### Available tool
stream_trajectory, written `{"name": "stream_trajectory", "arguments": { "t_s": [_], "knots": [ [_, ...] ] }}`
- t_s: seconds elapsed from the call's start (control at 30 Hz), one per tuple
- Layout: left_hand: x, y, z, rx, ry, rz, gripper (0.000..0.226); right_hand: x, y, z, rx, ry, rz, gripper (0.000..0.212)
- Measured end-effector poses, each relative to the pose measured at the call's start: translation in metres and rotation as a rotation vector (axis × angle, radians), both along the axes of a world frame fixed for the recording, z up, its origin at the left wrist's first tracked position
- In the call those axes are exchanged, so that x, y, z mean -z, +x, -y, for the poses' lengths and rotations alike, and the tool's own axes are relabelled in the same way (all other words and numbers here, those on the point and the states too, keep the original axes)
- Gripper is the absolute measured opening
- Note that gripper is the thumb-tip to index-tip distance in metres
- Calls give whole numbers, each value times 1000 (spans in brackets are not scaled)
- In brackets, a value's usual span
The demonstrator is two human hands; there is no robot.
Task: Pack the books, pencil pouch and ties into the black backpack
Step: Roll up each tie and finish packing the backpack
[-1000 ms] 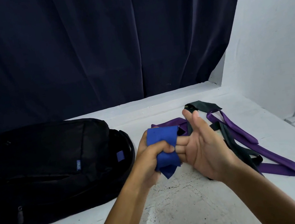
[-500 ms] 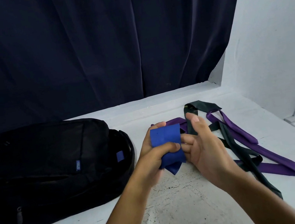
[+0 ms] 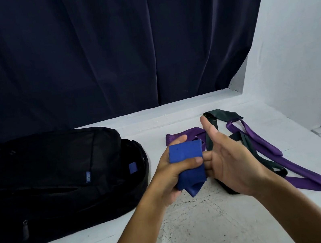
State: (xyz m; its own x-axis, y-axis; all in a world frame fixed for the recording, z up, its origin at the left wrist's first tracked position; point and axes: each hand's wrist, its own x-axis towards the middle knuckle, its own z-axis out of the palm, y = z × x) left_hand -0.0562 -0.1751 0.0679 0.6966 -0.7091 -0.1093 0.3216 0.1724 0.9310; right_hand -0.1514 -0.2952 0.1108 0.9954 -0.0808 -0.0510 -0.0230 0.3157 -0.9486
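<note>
Half a second ago the right hand (image 3: 228,159) had turned palm-down, its fingers over the folded blue tie (image 3: 187,164); now its palm faces up and the thumb points toward 12 o'clock, its fingertips against the tie's 3 o'clock edge; the left hand (image 3: 171,174) holds the tie a touch lower, its thumb across the front.

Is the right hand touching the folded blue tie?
Touching. The head view shows the right hand with its fingers against the blue tie, which the left hand grips.
</note>
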Motion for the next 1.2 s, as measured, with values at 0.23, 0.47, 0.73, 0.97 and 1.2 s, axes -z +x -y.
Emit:
{"name": "stream_trajectory", "arguments": {
  "t_s": [0.23,0.47,0.73,0.97,1.2],
  "knots": [
    [-1,-6,5,-92,10,12,69,6,3,-7,123,-68,4,65],
    [-3,-1,-4,29,81,102,58,1,-4,12,-92,84,-104,79],
    [0,2,2,-70,80,-22,60,16,3,3,63,85,-34,78],
    [0,8,4,-18,111,11,61,19,8,4,39,168,-56,73],
    [3,12,0,37,167,28,45,14,7,22,-168,92,-124,80]
  ]
}}
